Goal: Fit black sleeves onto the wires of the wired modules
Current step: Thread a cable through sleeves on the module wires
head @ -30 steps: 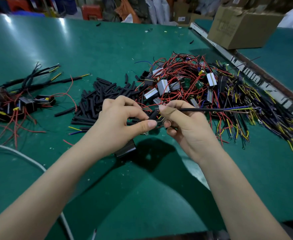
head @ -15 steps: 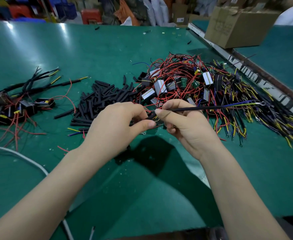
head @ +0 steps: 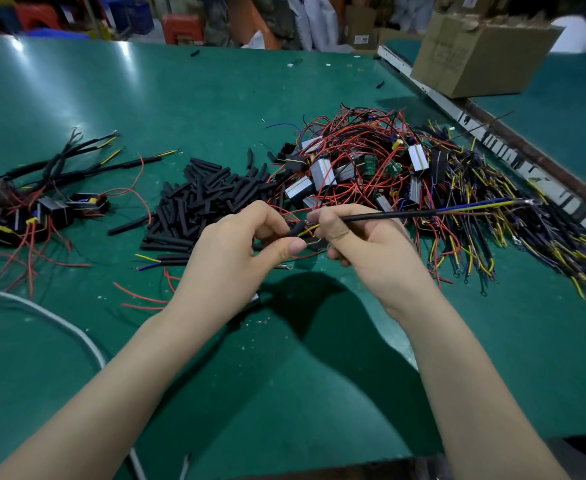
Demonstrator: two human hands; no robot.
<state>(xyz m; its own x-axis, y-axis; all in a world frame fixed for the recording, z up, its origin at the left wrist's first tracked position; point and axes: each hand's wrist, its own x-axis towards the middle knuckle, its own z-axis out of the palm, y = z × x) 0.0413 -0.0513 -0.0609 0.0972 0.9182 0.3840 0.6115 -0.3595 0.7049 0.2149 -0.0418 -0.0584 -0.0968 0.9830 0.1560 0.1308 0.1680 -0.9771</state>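
Pinching a black sleeve [head: 388, 216] between thumb and forefinger, the right hand [head: 364, 247] is held above the middle of the green table [head: 215, 98], close beside the left hand [head: 236, 258]. The sleeve is already threaded over blue and yellow wires [head: 475, 205], which stick out of its far end toward the table's right edge. A short dark piece with yellow wire is gripped by the curled fingers of the left hand; what it is cannot be told. A heap of loose black sleeves [head: 208, 199] is seen just beyond the hands, a tangle of wired modules [head: 360, 168] toward the right edge, and sleeved modules [head: 42, 199] at the left edge.
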